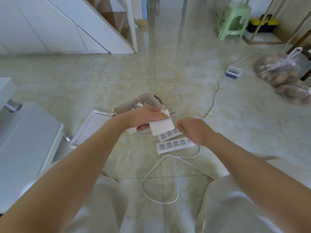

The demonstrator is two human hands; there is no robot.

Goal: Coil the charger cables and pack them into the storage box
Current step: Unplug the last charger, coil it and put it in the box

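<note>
The charger brick [162, 128] is held in the air between both hands, just over the floor [185, 84] and in front of the open storage box [119, 108]. I judge it is kept low and close to the box so the drop-in will be short.

My left grip [146, 116] comes at it from above and behind. The fingers are curled over its far edge and the thumb is tucked beneath, so the brick juts out to the right of the palm. A smaller white piece with a metal plug tip [172, 114] pokes out past those fingertips; I cannot tell whether it belongs to the same charger.

My right grip [191, 130] is closed, with its fingertips pinching at the brick's near right corner. That looks like the place a cord would leave, but any cord is hidden inside the fist.

The box already contains a tangle of thin white cables [140, 104], and its perforated lid [89, 130] lies flat beside it on the left.

Directly under the brick are two power strips [175, 144], side by side. Their thick cord [159, 182] loops loosely between my knees and is not coiled.
</note>
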